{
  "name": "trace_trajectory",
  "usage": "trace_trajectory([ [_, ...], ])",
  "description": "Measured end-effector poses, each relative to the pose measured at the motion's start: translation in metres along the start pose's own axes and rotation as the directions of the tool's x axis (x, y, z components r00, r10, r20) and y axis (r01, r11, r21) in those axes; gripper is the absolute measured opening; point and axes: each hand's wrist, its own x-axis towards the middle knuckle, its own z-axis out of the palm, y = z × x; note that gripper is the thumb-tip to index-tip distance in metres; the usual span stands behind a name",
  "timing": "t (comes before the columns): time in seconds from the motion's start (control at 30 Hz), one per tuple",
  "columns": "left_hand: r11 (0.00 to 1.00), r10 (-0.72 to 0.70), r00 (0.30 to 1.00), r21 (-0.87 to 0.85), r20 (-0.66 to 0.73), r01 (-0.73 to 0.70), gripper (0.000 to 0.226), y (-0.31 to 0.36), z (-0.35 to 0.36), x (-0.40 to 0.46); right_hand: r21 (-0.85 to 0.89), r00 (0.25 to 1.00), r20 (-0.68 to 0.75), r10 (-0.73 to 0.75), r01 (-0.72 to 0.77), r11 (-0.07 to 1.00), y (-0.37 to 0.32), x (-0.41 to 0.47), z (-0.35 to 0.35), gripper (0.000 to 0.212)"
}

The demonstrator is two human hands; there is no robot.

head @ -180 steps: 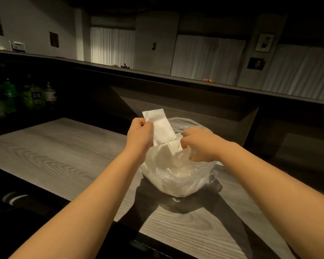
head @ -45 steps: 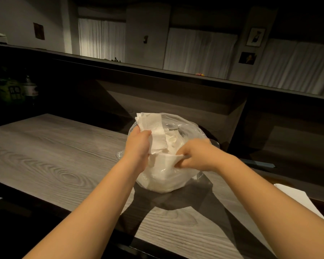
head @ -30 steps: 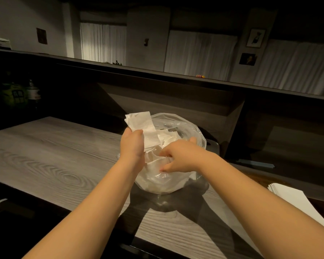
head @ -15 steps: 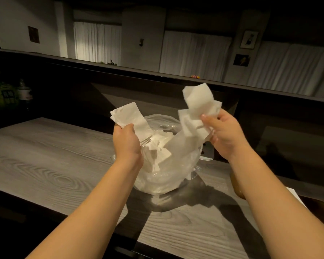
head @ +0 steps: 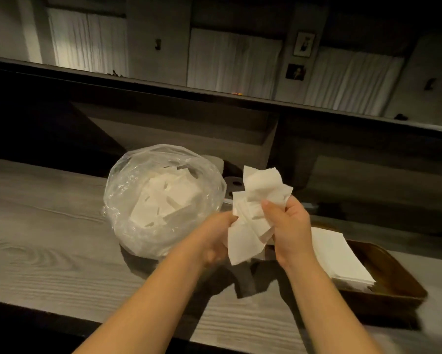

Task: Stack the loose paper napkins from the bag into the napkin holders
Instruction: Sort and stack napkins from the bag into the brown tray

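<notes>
A clear plastic bag (head: 138, 226) full of loose white napkins (head: 168, 198) sits on the wood-grain counter. To its right both hands hold one bunch of white napkins (head: 255, 210) in the air. My left hand (head: 214, 238) grips the bunch from the left and below. My right hand (head: 288, 223) grips it from the right, thumb on the front. Further right lies a brown wooden napkin holder tray (head: 393, 277) with a flat stack of napkins (head: 337, 256) in it.
The grey wood-grain counter (head: 48, 238) runs from left to right, with a dark front edge near me. Behind it rises a dark partition with a ledge (head: 214, 95). A small dark object (head: 234, 183) stands behind the bag.
My hands were apart above the bag, each with its own napkins. They have come together to the right of the bag into one bunch. The view has swung right, showing the tray.
</notes>
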Motion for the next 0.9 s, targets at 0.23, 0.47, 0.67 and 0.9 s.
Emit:
trace_trajectory([
  [0.23,0.993,-0.113,0.985,-0.026,0.133,0.117,0.021,-0.021,-0.035,0.019,-0.161,0.990,0.102,0.097,-0.080,0.984,0.030,-0.004,-0.017,0.025],
  [0.47,0.978,-0.148,0.958,0.183,0.247,0.103,0.042,-0.023,-0.053,0.024,-0.027,0.975,0.064,0.213,-0.212,0.977,0.032,-0.002,-0.022,0.025],
  [0.67,0.937,-0.150,0.951,0.345,0.272,0.049,0.042,-0.028,-0.056,0.024,0.025,0.993,-0.049,0.106,-0.105,0.994,0.029,-0.003,-0.020,0.019],
  [0.9,0.961,-0.123,0.961,0.272,0.246,0.054,0.036,-0.026,-0.056,0.021,-0.054,0.949,-0.201,-0.243,0.237,0.970,0.012,-0.012,-0.020,0.020],
])
